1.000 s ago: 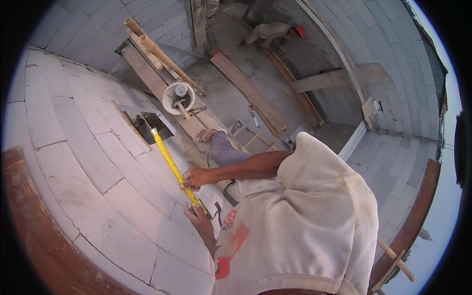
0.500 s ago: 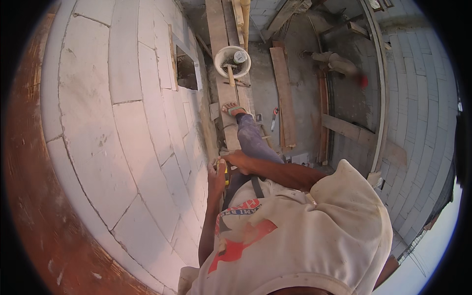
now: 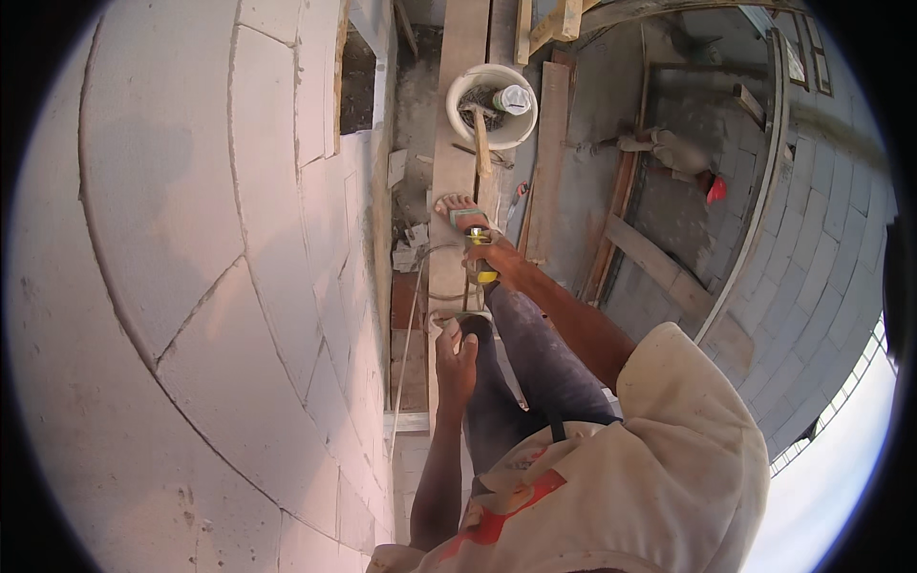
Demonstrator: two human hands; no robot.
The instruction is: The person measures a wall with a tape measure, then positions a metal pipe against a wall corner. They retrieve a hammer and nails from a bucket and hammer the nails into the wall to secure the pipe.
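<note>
The left hand [image 3: 456,351] hangs straight down beside the block wall [image 3: 191,286], fingers loosely curled, apparently on nothing; its fingertips are hard to make out. Farther from the wall, the right hand [image 3: 492,256] reaches lower, fingers clamped on a yellow tape measure [image 3: 480,250], mostly hidden in the grip. Beyond stands a white bucket [image 3: 492,103].

Unfinished blockwork room seen from high up, in daylight.

A pale block wall [image 3: 191,286] fills the left side, with a dark rectangular opening [image 3: 356,81] in it far up. Wooden planks [image 3: 458,115] run along its base, with a white bucket [image 3: 492,103] standing far along them. To the right lies a grey concrete floor [image 3: 669,191] scattered with loose boards [image 3: 659,258] and what may be a red rag [image 3: 715,189]. A curved-looking block wall [image 3: 821,248] closes the right side, bright sky beyond.
</note>
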